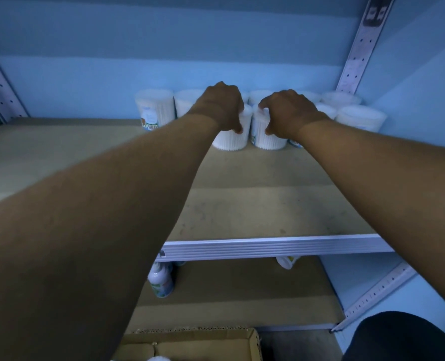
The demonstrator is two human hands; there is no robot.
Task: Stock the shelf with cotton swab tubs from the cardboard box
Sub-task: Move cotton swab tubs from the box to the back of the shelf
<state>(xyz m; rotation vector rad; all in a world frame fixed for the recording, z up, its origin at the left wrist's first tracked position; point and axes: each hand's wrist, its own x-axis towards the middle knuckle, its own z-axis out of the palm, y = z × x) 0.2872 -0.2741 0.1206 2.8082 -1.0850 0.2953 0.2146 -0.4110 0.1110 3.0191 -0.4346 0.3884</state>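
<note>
Both my arms reach deep onto the shelf [255,212]. My left hand [222,106] grips the top of a clear cotton swab tub [233,138] that stands on the shelf board. My right hand [287,113] grips a second tub [267,135] right beside it. Behind them, several more tubs line the back wall, one at the left [155,109] and a cluster at the right [360,118]. The cardboard box [190,342] sits open at the bottom edge, with a tub top just showing in it.
A grey metal rail [268,247] edges the shelf front. On the lower shelf stand a small labelled bottle [161,280] and another white item [286,261]. Perforated uprights [359,45] frame the bay at right and left. A dark shape [403,337] fills the bottom right corner.
</note>
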